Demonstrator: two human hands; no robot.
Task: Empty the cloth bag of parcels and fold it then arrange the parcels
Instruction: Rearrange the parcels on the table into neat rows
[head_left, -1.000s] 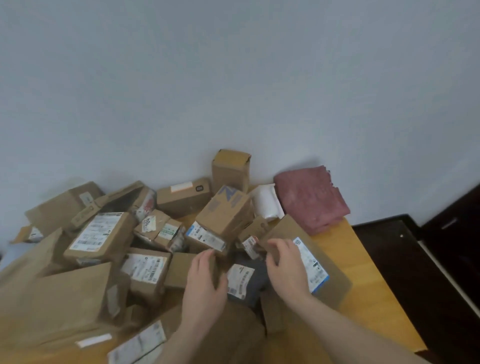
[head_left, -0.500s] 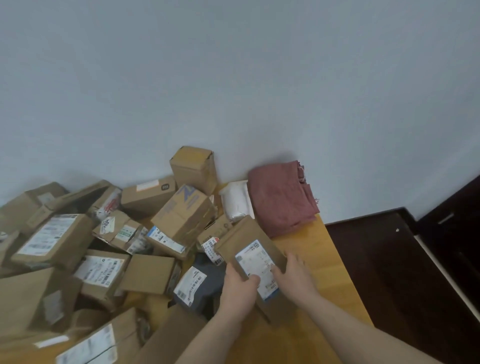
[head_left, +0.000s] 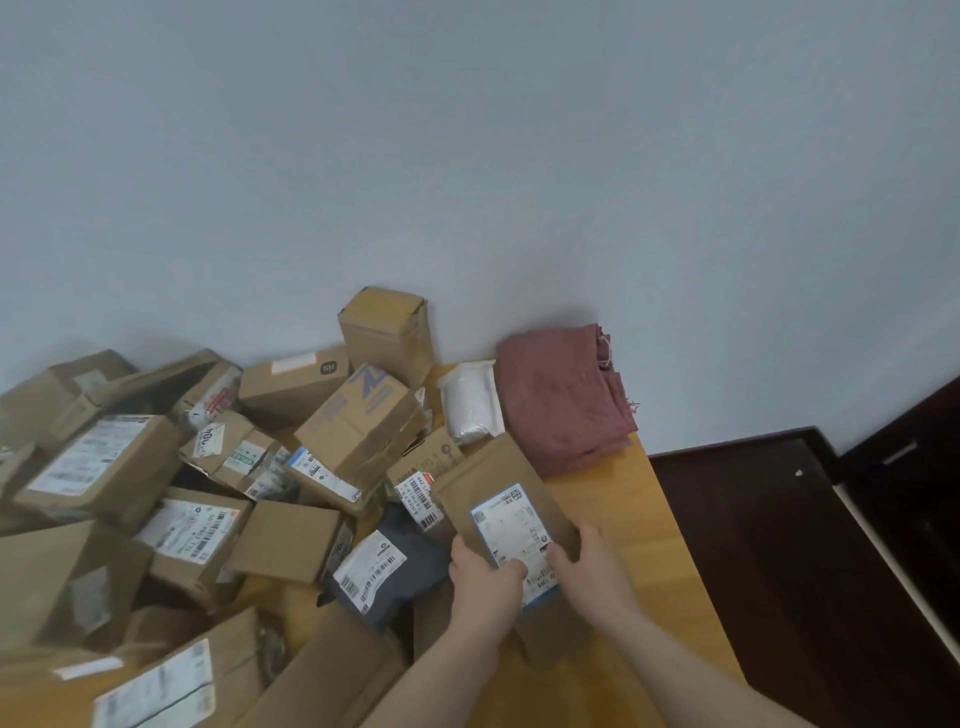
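Note:
A flat brown parcel (head_left: 493, 483) with a blue-edged white label is tilted up over the wooden table (head_left: 634, 525). My left hand (head_left: 483, 582) grips its lower left edge, thumb on the label. My right hand (head_left: 592, 571) grips its lower right edge. The folded dusty-red cloth bag (head_left: 561, 400) lies at the table's back right corner against the wall. A heap of cardboard parcels (head_left: 358, 421) covers the left and middle of the table.
A white padded pouch (head_left: 470, 402) lies between the heap and the bag. A dark grey mailer (head_left: 387, 566) with a barcode label sits just left of my hands. The table's right edge drops to a dark floor (head_left: 769, 545). A grey wall stands behind.
My left hand moved from the heap onto the flat parcel, so both hands now hold it. The parcel has been lifted clear of the pile and turned upright. The view swung right.

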